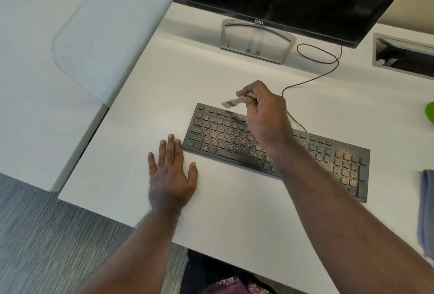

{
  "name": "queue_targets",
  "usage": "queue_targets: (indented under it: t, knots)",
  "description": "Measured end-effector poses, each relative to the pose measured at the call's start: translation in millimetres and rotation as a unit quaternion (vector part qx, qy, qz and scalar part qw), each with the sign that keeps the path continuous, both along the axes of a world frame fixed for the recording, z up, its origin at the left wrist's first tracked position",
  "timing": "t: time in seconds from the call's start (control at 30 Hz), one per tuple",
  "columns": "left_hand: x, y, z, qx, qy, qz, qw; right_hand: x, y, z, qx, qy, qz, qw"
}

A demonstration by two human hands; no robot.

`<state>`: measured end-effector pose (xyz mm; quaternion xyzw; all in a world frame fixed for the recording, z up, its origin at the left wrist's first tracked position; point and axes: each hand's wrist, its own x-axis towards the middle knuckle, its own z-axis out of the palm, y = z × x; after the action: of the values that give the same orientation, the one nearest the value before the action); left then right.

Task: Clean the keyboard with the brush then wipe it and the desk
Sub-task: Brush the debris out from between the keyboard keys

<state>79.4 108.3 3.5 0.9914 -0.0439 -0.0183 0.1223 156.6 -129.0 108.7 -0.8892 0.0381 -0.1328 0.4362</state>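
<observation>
— Where is the keyboard (277, 150)?

— In the middle of the frame, on the desk (145, 96), with brown crumbs on its keys.

— Why hold the brush (231, 102) there?

— My right hand (265, 110) pinches it over the top keys, to sweep. My left hand (172, 176) lies flat, holding nothing, beside the keyboard's left end, maybe to steady me.

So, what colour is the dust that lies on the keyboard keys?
Tan, sandy-brown specks on the black keyboard, thickest over the letter keys and number pad; the head view shows it.
</observation>
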Motion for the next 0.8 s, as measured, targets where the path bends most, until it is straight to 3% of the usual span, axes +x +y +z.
queue_targets:
  t: [0.17,0.3,0.47,0.6,0.8]
  knots:
    - [0,1,0,0.005,0.007,0.001,1.000,0,14,0,-0.006,0.004,0.076,0.997]
    - [0,0,1,0.003,0.006,0.000,1.000,5,12,-3,-0.017,-0.009,0.021,1.000]
    - [0,1,0,0.006,0.003,0.000,1.000,2,11,-3,-0.001,-0.007,0.058,0.998]
    - [0,0,-1,0.008,0.006,-0.002,1.000,5,7,-4,0.000,-0.008,0.012,1.000]
    - [0,-1,1,0.003,0.004,0.003,1.000,10,24,-2,0.005,0.003,0.081,0.997]
